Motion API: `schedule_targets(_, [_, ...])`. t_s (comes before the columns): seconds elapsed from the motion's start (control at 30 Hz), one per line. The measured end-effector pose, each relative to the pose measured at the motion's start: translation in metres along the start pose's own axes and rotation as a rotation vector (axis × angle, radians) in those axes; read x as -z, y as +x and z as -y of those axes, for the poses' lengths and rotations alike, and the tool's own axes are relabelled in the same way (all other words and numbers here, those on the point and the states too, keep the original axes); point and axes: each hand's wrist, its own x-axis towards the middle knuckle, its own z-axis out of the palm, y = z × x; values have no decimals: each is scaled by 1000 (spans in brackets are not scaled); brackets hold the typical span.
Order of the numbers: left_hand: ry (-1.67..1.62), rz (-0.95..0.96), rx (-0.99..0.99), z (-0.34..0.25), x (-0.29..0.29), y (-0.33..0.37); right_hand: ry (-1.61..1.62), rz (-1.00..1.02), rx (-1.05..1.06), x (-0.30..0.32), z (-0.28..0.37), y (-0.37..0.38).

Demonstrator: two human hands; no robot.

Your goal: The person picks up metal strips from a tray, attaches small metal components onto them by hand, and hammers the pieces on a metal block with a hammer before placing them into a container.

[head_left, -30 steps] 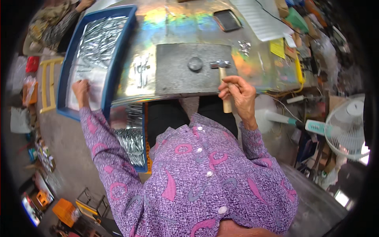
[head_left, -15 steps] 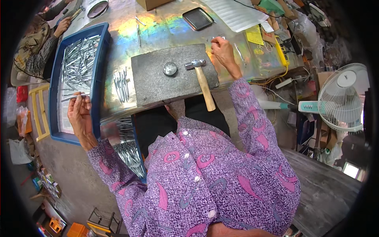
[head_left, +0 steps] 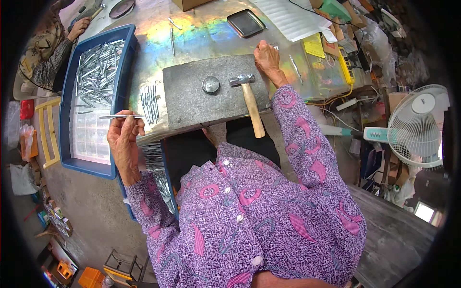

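Note:
A thin silvery metal strip (head_left: 106, 116) is pinched level between the thumb and fingers of my left hand (head_left: 126, 144), at the table's front left edge. My right hand (head_left: 268, 60) is closed over the table beyond the slab's right edge; a small shiny bit shows beside its fingers, but what it grips is hidden. Between my hands lies a grey slab (head_left: 187, 105). On the slab are a round metal block (head_left: 210, 85) and a hammer (head_left: 250, 105), its wooden handle pointing toward me. Several similar strips (head_left: 150, 104) lie in a row left of the slab.
A blue tray (head_left: 62, 139) of loose metal strips stands at the left. Another strip-filled tray (head_left: 165, 189) is below the table edge. A dark shallow tray (head_left: 246, 23) lies at the back, a fan (head_left: 418, 125) stands right. A co-worker's hand (head_left: 79, 29) is far left.
My left hand has lifted away from the blue tray and moved right, carrying the metal strip. My right hand has shifted slightly, its fingers more tucked in.

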Motion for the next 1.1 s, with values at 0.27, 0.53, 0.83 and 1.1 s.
schedule_targets(0.27, [-10,99,42,12,-17,-4,-75,73,101,15,2,-9])
schedule_targets(0.53, [21,212,72,6,-42,-20,145,125,18,29,-17,-26])
schedule_targets(0.83, [-103,314,125,13,-64,-28,528,158,-187,29,-25,-31])
schedule_targets(1.1, [-92,328,145,15,-73,-32,1008,220,-347,44,-21,-40])
